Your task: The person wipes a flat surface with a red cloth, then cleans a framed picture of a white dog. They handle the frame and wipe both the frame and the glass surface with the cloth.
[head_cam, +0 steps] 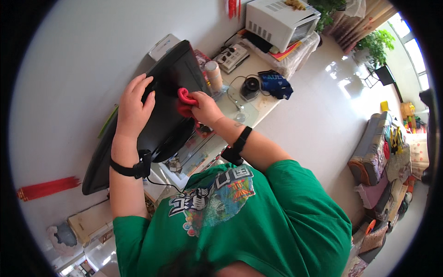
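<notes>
A large black flat-screen television or monitor (166, 74) stands tilted in view on a cabinet against the wall. My left hand (135, 104) rests at its upper edge, fingers a little apart, holding nothing else. In my right hand (207, 109) is a bunched red cloth (186, 104), held against or just before the dark surface; the exact contact is hidden. Under the lower edge shows a black oval base (174, 140). Each of my wrists wears a black strap with a small device.
Beside the screen stand a pinkish cylinder (214, 74), a power strip (232, 57), a round black device (250, 86) with a cable, and a dark blue cloth (276, 85). A white microwave (277, 22) stands farther back. A sofa (368, 149) is off to the right.
</notes>
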`<state>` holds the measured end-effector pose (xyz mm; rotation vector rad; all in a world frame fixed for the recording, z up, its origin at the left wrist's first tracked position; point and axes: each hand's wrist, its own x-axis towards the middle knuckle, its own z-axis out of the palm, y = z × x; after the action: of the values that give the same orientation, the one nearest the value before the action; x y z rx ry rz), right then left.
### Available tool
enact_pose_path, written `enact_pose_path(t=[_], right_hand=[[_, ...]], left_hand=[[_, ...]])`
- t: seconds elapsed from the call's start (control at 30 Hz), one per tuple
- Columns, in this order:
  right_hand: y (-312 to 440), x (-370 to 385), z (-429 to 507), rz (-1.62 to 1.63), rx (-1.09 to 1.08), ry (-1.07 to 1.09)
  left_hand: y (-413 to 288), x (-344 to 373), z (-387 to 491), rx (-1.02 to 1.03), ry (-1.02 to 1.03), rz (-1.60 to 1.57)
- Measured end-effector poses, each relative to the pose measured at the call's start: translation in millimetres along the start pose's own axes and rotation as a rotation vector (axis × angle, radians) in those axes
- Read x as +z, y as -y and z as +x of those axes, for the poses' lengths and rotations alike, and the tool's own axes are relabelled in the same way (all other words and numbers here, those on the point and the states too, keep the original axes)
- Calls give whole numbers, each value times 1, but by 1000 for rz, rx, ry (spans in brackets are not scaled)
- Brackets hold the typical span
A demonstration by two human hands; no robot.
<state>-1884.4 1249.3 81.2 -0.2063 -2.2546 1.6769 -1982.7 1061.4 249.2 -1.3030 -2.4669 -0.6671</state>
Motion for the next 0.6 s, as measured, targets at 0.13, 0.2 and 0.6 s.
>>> enact_pose_path(t=[0.13, 0.2, 0.6], right_hand=[[-25, -90, 8, -171, 210, -51], [-40, -149, 26, -259, 268, -78], [-227, -315, 202, -920, 396, 358]], left_hand=[[-5, 27, 42, 70, -73, -36], [-9, 36, 57, 64, -83, -68], [-42, 93, 112, -378, -151, 230]])
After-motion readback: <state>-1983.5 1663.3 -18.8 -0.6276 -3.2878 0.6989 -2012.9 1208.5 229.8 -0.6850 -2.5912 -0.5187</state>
